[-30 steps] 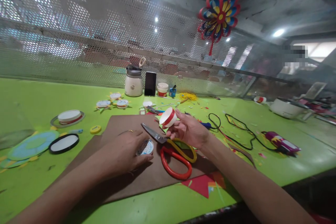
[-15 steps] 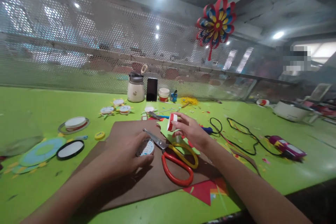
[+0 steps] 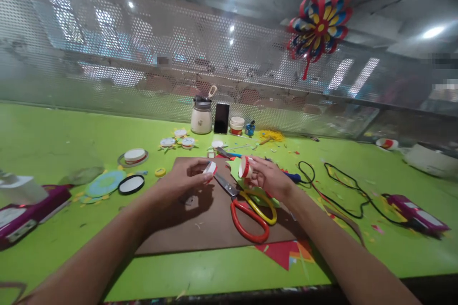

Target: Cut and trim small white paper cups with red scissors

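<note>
My left hand (image 3: pixel 186 176) pinches a small white round cup piece (image 3: pixel 210 167) with a red edge, tilted above the brown board (image 3: pixel 161 238). In my right hand (image 3: pixel 268 176) is a short red-and-white cup ring (image 3: pixel 245 167), its printed side turned left. The two pieces are apart. Between and below the hands lie large scissors (image 3: pixel 252 219) with one red and one yellow handle loop, blades pointing up-left. Green paper (image 3: pixel 234 170) shows partly behind my right hand.
Paper flower discs (image 3: pixel 188 142), a white jug (image 3: pixel 201 119), a phone (image 3: pixel 222 119) and stacked cups (image 3: pixel 237 125) stand farther back. A black cord (image 3: pixel 343 190) runs to a purple power strip (image 3: pixel 417 212). Left are a black-rimmed disc (image 3: pixel 131 184) and another purple strip (image 3: pixel 39 217).
My left hand has lifted the white round piece off the board and brought it up near the right hand's ring. The ring has turned slightly. The camera view has swung left.
</note>
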Demonstrator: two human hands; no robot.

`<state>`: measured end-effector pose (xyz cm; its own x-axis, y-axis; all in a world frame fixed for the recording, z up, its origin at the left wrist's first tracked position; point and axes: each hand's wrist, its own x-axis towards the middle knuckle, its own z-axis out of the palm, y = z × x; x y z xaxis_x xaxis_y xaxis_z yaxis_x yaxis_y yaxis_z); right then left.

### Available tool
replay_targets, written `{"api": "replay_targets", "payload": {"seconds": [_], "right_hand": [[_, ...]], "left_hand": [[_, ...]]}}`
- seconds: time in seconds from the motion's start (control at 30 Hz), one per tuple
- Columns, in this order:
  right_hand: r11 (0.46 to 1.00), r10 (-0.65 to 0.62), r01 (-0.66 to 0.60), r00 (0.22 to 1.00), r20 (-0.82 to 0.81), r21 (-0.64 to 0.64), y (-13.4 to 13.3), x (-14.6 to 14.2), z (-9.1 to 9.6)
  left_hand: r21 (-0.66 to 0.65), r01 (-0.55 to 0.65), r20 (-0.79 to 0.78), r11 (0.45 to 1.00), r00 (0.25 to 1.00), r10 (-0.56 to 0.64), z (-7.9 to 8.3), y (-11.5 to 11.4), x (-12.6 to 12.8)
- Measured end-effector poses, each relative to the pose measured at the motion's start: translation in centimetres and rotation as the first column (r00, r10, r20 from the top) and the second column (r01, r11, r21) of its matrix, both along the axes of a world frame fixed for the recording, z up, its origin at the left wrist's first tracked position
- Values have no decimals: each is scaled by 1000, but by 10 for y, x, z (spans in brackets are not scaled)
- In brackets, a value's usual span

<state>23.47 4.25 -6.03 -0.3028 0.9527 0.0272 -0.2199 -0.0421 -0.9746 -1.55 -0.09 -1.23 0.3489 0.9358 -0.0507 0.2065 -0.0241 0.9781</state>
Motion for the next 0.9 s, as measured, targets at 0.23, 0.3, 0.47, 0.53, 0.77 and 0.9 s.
{"api": "replay_targets", "payload": {"seconds": [0.23,0.3,0.47,0.53,0.77,0.9], "right_hand": [[996,83,-84,996,-41,-21,-1,1,3],[997,79,-79,997,-17,-26,-1,0,1],[998,57,-57,988,141,0,-3,-4,-6],[998,33,-46,970,241,50,-8,-8,-4],[964,-35,-98,874,484,247,-37,-25,16],[972,23,-130,882,471,196,-38,-23,17]], "left_hand": [[-235,-7,409,972,907,105,-21,33,-13],[-230,-10,433,973,895,112,-26,37,-14],[-220,10,472,975,876,98,-31,41,-16],[-214,19,483,977,871,89,-32,43,-17],[-202,49,483,978,874,56,-26,40,-15],[-206,66,451,976,892,34,-20,36,-15]]}}
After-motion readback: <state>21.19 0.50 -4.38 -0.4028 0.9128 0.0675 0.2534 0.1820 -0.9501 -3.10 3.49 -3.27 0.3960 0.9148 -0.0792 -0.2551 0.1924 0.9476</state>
